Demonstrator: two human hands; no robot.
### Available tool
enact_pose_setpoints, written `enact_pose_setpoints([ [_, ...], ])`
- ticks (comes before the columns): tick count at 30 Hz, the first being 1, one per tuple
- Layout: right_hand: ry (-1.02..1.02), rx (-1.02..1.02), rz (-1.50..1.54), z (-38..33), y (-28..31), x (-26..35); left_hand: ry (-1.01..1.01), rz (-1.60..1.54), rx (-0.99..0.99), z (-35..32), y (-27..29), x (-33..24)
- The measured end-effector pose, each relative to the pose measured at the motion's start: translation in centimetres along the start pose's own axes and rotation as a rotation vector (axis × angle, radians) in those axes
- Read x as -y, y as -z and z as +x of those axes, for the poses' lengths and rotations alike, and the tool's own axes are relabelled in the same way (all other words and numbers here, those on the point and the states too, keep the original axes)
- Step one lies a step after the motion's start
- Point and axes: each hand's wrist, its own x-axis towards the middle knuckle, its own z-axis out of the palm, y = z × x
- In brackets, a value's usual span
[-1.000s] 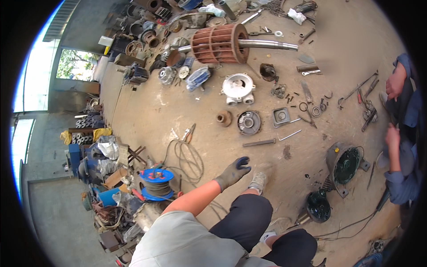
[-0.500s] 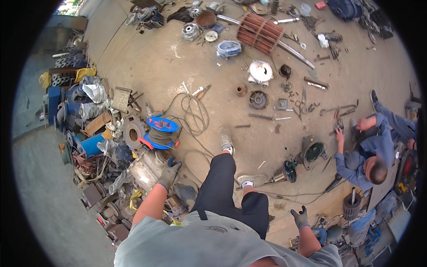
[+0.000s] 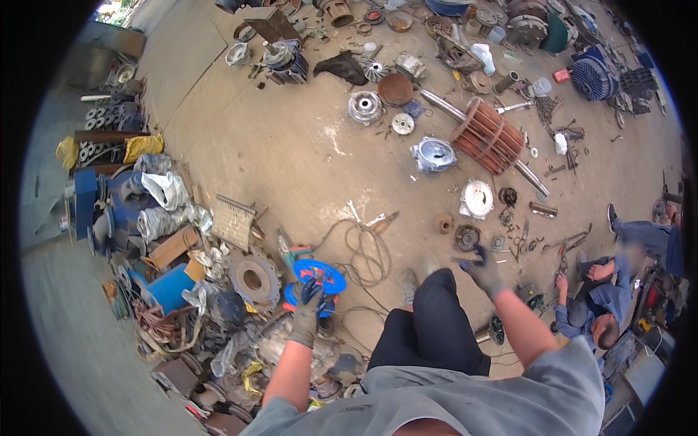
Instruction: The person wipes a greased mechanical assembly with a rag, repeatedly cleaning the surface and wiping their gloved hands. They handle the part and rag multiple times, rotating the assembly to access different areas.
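My left hand point(image 3: 308, 314), in a grey-green work glove, is held over the near side of a blue cable reel point(image 3: 325, 274), its fingers spread. Whether it touches the reel cannot be made out. A greenish tool point(image 3: 289, 251) lies just beyond the reel, and a loose cable point(image 3: 361, 256) coils on the floor to the right of it. Gloved too, my right hand point(image 3: 483, 275) hangs in the air right of my knees with thumb and fingers apart and nothing in it. Behind it on the floor is a dark round metal part point(image 3: 467, 237).
A heap of scrap and motor parts lines the left, including a toothed metal ring point(image 3: 254, 279) and a blue cylinder point(image 3: 168, 291). Ahead lie a rusty rotor on a shaft point(image 3: 488, 136), a white round housing point(image 3: 477, 199) and a silver housing point(image 3: 434, 155). A co-worker point(image 3: 592, 309) crouches at right.
The view has shifted, so floor parts appear lower and farther right. My left hand has gone from beside the scrap heap to the reel. My right hand has risen forward, and my legs are bent closer together.
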Motion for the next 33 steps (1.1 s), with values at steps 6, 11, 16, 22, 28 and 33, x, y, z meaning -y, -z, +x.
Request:
enact_pose_setpoints([
  [6, 0.273, 0.196, -0.244, 25.9, -17.1, 26.2, -0.012, -0.113, -0.037, 7.1, 0.4, -6.6],
  [11, 0.257, 0.109, -0.385, 54.1, -33.2, 37.7, -0.070, 0.642, 0.027, 16.0, 2.5, -12.3],
  [16, 0.173, 0.056, -0.588, 81.8, -41.4, 39.1, 0.291, 0.256, -0.116, 27.3, 0.8, -19.9],
  [22, 0.146, 0.193, -0.653, 91.7, -43.2, 38.5, -0.099, 0.966, 0.189, 40.2, -5.2, -28.4],
  [28, 0.535, 0.125, -0.309, 78.0, -41.0, 43.5, 0.254, -0.010, 0.056, 55.5, -13.1, -33.0],
  [33, 0.670, 0.272, -0.167, 58.9, -36.1, 51.2, 0.389, -0.241, 0.059, 65.9, -18.8, -39.6],
])
